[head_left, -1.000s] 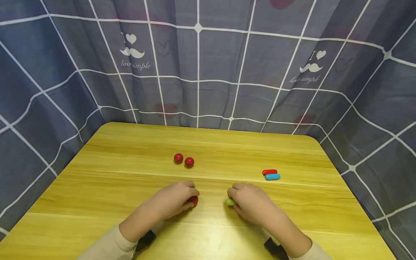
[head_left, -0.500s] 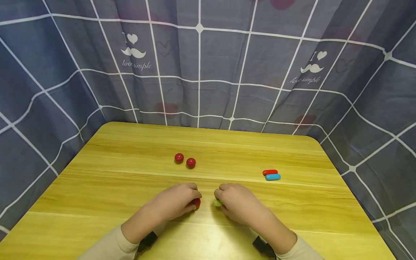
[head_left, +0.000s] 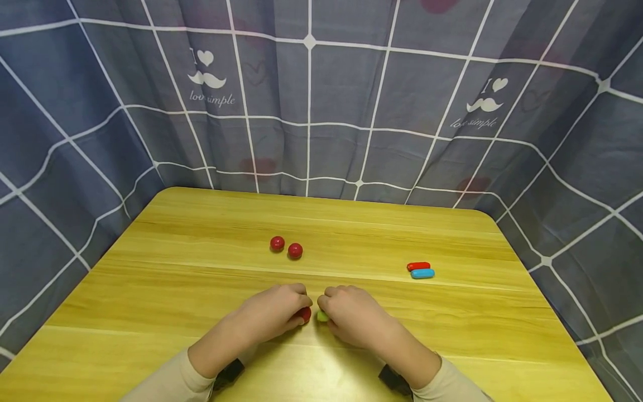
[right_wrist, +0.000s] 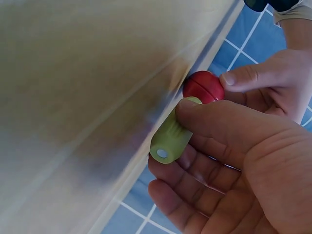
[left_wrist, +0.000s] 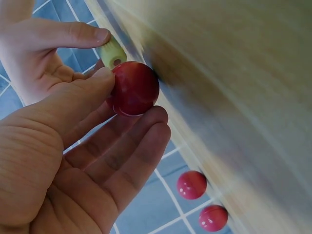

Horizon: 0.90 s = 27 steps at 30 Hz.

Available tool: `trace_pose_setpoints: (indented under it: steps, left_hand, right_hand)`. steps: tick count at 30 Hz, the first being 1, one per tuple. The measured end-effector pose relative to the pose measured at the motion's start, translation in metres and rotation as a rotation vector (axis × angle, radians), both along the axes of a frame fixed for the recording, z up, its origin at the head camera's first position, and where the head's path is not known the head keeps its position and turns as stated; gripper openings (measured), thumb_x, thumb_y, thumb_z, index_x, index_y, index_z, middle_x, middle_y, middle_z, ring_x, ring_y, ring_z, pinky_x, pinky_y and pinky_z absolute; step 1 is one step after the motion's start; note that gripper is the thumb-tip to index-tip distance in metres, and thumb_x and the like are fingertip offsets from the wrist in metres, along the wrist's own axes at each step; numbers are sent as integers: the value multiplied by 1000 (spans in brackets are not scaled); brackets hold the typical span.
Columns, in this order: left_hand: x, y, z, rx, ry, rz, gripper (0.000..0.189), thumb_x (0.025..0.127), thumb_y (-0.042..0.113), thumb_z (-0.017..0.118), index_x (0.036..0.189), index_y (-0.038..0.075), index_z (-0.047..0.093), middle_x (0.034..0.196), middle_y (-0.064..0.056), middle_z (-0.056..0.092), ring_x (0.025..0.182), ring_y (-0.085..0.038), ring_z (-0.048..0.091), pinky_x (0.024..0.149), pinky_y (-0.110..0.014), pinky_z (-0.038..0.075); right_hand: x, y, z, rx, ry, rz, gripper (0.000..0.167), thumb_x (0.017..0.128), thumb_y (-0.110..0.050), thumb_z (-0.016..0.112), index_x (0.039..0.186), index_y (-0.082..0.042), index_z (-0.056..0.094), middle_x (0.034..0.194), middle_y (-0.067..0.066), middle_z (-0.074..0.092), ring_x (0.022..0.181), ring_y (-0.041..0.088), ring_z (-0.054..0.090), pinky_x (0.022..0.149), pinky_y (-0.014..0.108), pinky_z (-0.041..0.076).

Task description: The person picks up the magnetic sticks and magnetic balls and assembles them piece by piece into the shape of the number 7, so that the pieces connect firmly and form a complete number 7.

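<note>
Between thumb and fingers, my left hand (head_left: 276, 308) pinches a glossy red ball (left_wrist: 136, 88) low over the table. A seam line runs around this ball in the right wrist view. My right hand (head_left: 359, 315) pinches a short light-green rod (right_wrist: 170, 138), whose visible end has a pale round spot. The rod's other end points toward the ball; whether they touch I cannot tell. In the left wrist view a dark hole shows in the rod's near end. Both hands are close together near the front middle of the table.
Beyond the left hand, two more red balls (head_left: 295, 250) lie on the wooden table (head_left: 226, 223). A red rod (head_left: 418, 266) and a blue rod (head_left: 423, 273) lie side by side to the right. A grey-blue checked curtain (head_left: 336, 95) surrounds the table's back and sides.
My right hand has moved left with the green rod, up close to the red ball. The left hand, holding the ball, has barely shifted. The other balls and rods stay put.
</note>
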<state>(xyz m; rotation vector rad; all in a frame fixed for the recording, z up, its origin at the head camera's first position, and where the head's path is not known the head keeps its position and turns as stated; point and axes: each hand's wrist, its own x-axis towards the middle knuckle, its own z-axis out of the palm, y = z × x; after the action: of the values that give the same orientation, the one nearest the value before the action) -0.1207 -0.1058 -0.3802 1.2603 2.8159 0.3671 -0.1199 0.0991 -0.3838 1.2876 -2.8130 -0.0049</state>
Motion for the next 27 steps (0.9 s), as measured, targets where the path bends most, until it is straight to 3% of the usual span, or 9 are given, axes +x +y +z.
trace_pose_setpoints:
  steps: [18, 27]
  left_hand:
    - [1, 0, 1, -15, -7, 12, 10, 85, 15, 77, 87, 11, 68, 88, 3, 58, 67, -3, 49, 57, -17, 44]
    - [0, -1, 1, -1, -17, 7, 10, 86, 14, 76, 85, 11, 67, 85, 4, 56, 66, -4, 48, 57, -17, 43]
  right_hand:
    - [-1, -8, -1, -27, -22, 2, 16, 78, -12, 75, 78, -16, 59, 71, -9, 47, 61, 7, 43, 61, 27, 44]
    - [-1, -2, 2, -57, -61, -11, 8, 81, -11, 69, 83, -15, 62, 75, -8, 52, 66, 9, 51, 65, 28, 48]
